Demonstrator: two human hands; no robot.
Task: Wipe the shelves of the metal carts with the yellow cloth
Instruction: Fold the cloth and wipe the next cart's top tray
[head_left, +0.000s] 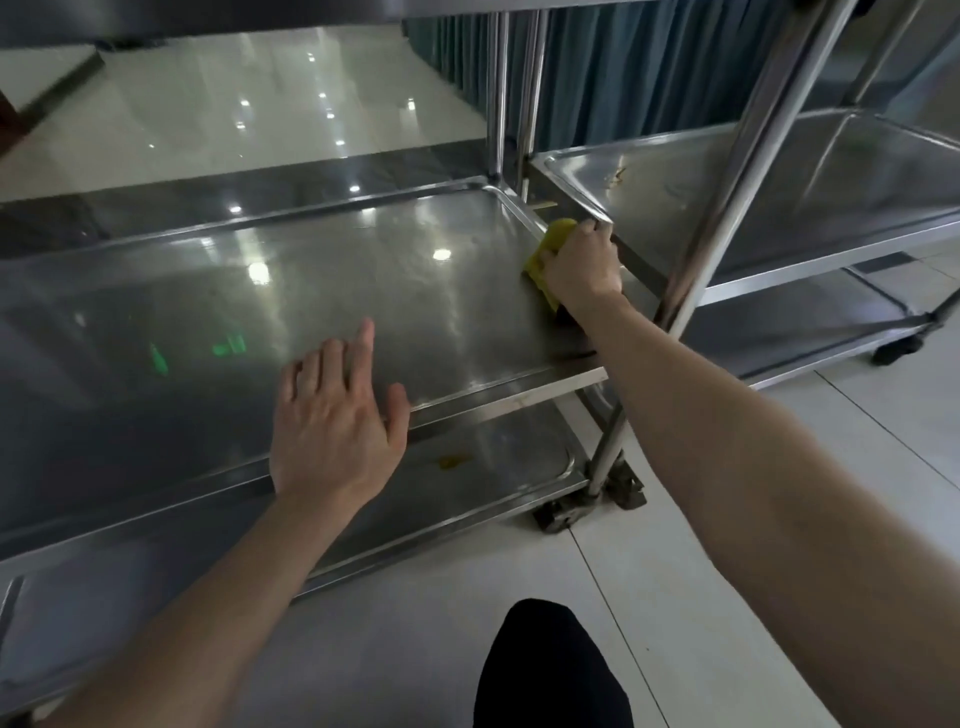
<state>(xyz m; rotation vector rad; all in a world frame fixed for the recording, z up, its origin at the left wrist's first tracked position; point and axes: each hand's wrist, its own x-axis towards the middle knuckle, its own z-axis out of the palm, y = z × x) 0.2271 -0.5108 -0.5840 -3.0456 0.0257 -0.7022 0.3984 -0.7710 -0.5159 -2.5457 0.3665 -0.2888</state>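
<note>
From the left, most of my view is filled by the middle shelf (218, 291) of the near cart (500, 104), a flat steel tray that reflects the ceiling lights. My left hand (337, 415) is over the front rim of this shelf, open, with the fingers straight and spread and holding nothing. I cannot tell if the palm touches the metal or only hovers above it. Below is the lower shelf (483, 493) of the same cart, and on it there is a small orange-brown stain (454, 460), just to the right of my left hand in the view. Under the right front corner of the cart a dark wheel (566, 514) stands on the pale tiled floor (727, 493), and near the bottom edge I see a dark knee (550, 670). Further right, the yellow cloth (553, 236) lies on the middle shelf at its right edge, close to the far right corner. My right hand (582, 265) grips it, the fingers curled over the cloth and pressing it on the steel, so only part of the cloth shows. Just beside stands the second cart (810, 332), and its steel shelf (805, 202) has a small brownish mark (618, 176) near the corner. Behind both carts hangs a blue curtain (649, 67).
</note>
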